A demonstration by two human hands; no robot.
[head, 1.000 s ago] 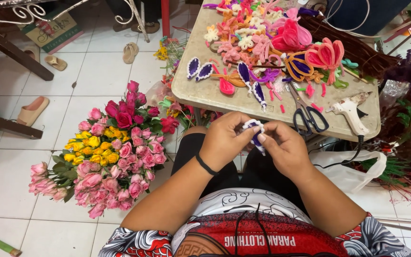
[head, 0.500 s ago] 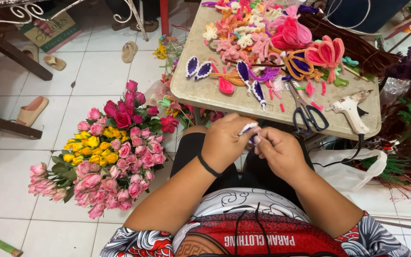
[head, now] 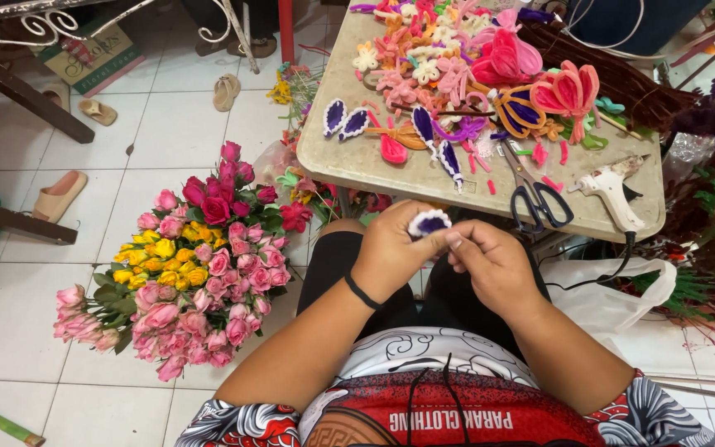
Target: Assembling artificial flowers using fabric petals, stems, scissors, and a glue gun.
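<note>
white tiled floor below, with a beige counter ahead carrying a heap of fuzzy craft flowers in pink, orange and purple, loose purple-and-white petals, black-handled scissors and a white glue gun with its cord trailing off the edge. bouquet of pink, yellow and red roses stands on the floor to my left. a sandal lies further off by a dark bench leg.

both hands are raised over the lap, just short of the counter edge. left hand, black band at the wrist, is closed around a small purple petal piece with a white fuzzy rim; only its top shows above the fingers. right hand meets it from the other side, thumb and fingertips pinched at the piece's edge. so both grips are closed on the same piece, hands touching.

handling judgement: piece looks very light, soft on the surface, probably with a bendable wire core, so it should hold a shape but crush or kink under a hard squeeze. best hold is at the rim or base with fingertips, not across the purple centre. not slippery; the fuzz gives friction.
</note>
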